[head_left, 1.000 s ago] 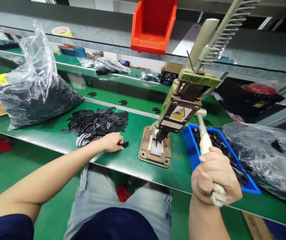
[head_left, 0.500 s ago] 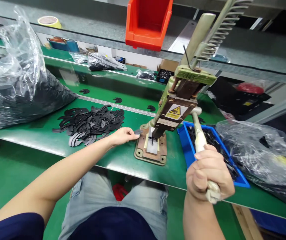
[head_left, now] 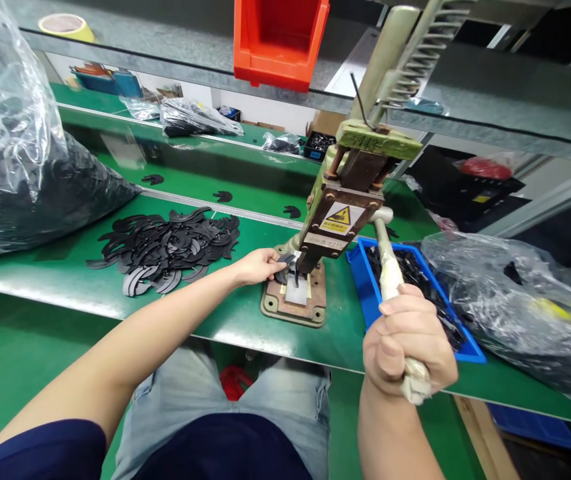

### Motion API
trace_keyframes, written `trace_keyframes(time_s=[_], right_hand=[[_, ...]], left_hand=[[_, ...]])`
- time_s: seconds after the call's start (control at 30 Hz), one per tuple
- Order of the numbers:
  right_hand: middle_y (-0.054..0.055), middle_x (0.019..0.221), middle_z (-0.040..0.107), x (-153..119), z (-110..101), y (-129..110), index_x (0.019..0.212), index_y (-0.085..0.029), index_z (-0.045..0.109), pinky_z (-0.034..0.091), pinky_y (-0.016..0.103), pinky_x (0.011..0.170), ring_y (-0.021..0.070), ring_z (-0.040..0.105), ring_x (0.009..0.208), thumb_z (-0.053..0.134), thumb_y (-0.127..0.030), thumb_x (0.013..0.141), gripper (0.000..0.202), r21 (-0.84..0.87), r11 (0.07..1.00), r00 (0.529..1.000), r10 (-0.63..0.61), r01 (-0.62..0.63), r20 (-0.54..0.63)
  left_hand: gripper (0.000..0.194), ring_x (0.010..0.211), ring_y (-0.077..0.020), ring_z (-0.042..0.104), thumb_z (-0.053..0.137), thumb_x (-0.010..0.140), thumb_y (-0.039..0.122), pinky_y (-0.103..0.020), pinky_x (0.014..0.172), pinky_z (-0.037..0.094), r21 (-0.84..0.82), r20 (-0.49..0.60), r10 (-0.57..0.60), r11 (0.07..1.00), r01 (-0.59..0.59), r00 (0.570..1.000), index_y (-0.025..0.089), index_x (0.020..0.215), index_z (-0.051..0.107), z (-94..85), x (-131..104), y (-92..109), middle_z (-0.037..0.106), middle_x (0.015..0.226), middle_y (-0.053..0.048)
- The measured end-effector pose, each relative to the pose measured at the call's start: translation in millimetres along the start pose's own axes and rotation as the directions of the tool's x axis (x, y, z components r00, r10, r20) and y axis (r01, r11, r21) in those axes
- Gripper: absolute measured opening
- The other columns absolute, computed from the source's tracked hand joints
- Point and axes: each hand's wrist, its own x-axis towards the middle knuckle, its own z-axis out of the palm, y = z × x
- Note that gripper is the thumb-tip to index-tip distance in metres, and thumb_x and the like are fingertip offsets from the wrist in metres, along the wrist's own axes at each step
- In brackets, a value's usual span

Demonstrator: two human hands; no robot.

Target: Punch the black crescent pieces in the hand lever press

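Observation:
Between the fingertips of my left hand (head_left: 259, 267) is a dark curved plastic piece (head_left: 283, 265), held at the left side of the press's die. The green hand press (head_left: 338, 217) stands on the bench, its ram lowered close over a small metal plate (head_left: 296, 291) on the base. My right hand (head_left: 412, 340) is wrapped round the tape-covered lever (head_left: 389, 263) of the press. A heap of similar black curved pieces (head_left: 170, 247) lies on the bench left of the press.
A blue tray (head_left: 362, 287) of small black parts sits right of the press, beside a clear plastic bag (head_left: 520, 293). A large filled bag (head_left: 30, 180) stands at the left. An orange bin (head_left: 275, 70) hangs overhead. Several curved pieces (head_left: 222, 197) lie on the green strip behind.
My left hand has moved right, bringing the curved piece from the edge of the press base up to the die. My right hand keeps its grip on the lever. The view has shifted slightly.

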Motion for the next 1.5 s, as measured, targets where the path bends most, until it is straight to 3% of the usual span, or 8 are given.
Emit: trace_keyframes(time_s=[0.2,0.47,0.77,1.0,1.13,1.23,1.37,1.5], right_hand=[[-0.006,0.062,0.059,-1.1,1.5,-0.5,0.063,-0.023,0.050,0.057,0.055,0.092,0.0167,0.064,0.067,0.072,-0.029,0.087,0.033,0.001,1.000,1.000,0.011,-0.011,-0.018],[-0.005,0.060,0.058,-1.9,4.9,1.6,0.065,-0.024,0.051,0.056,0.054,0.090,0.0164,0.062,0.064,0.069,-0.028,0.087,0.029,0.003,1.000,0.997,-0.017,0.017,-0.070],[-0.006,0.055,0.053,-4.0,10.4,5.6,0.063,-0.025,0.051,0.057,0.054,0.084,0.0159,0.058,0.058,0.069,-0.031,0.086,0.029,-0.004,1.000,0.988,-0.029,0.029,-0.153],[-0.006,0.054,0.052,-5.0,12.7,5.1,0.060,-0.024,0.046,0.056,0.051,0.082,0.0152,0.056,0.056,0.069,-0.030,0.086,0.036,0.010,0.998,0.985,-0.059,0.062,-0.163],[-0.006,0.061,0.052,24.1,15.5,1.5,0.072,-0.024,0.053,0.057,0.048,0.084,0.0149,0.059,0.062,0.073,-0.032,0.087,0.027,0.061,0.997,0.990,-0.028,0.037,-0.140],[0.000,0.092,0.064,68.5,17.8,6.3,0.104,-0.020,0.064,0.056,0.045,0.093,0.0172,0.068,0.088,0.076,-0.034,0.084,0.027,0.148,0.986,0.990,-0.065,0.083,-0.123],[0.012,0.130,0.061,96.5,15.5,19.1,0.136,-0.013,0.057,0.047,0.051,0.110,0.0249,0.064,0.125,0.067,-0.027,0.088,0.052,0.187,0.977,0.990,0.117,-0.100,-0.082],[0.005,0.116,0.066,34.3,15.9,26.2,0.126,-0.025,0.064,0.054,0.035,0.103,0.0142,0.068,0.106,0.075,-0.020,0.088,0.040,0.057,0.908,0.907,0.417,-0.415,-0.052]], left_hand=[[0.040,0.055,-0.0116,0.057,0.078,0.084,0.055,-0.023,0.053,0.041,0.082,0.086,0.086,0.992,-0.093,0.993,0.017,0.082,0.063,-4.2,12.9,-11.9,0.066,0.064,0.001],[0.042,0.058,-0.0142,0.067,0.082,0.084,0.053,-0.021,0.050,0.046,0.065,0.153,0.053,0.996,-0.064,0.987,0.017,0.078,0.060,-5.2,15.0,-5.2,0.069,0.064,-0.001],[0.036,0.052,-0.0130,0.067,0.086,0.085,0.039,-0.021,0.049,0.054,0.032,0.180,-0.125,0.992,0.121,0.976,0.017,0.079,0.059,-3.7,18.3,7.7,0.067,0.061,0.001],[0.033,0.049,-0.0156,0.069,0.084,0.088,0.039,-0.021,0.049,0.054,0.053,0.228,-0.327,0.945,0.323,0.917,0.017,0.080,0.061,-4.8,18.1,20.4,0.069,0.056,-0.004],[0.025,0.046,-0.0126,0.066,0.076,0.096,0.038,-0.019,0.049,0.053,0.031,0.254,-0.347,0.936,0.351,0.903,0.016,0.091,0.065,-2.4,14.0,21.4,0.071,0.057,-0.004],[0.032,0.046,-0.0110,0.064,0.082,0.090,0.042,-0.019,0.049,0.052,-0.057,0.229,-0.292,0.948,0.312,0.929,0.016,0.089,0.063,-0.6,6.8,19.6,0.069,0.057,-0.001],[0.046,0.050,-0.0109,0.066,0.087,0.082,0.052,-0.018,0.049,0.052,-0.195,0.166,-0.135,0.967,0.167,0.977,0.017,0.083,0.058,-7.5,-18.2,17.9,0.066,0.059,0.002],[0.053,0.051,-0.0121,0.067,0.084,0.080,0.062,-0.019,0.046,0.051,-0.217,0.135,0.023,0.976,0.007,0.991,0.018,0.081,0.053,-21.6,-64.2,25.6,0.066,0.060,0.001]])
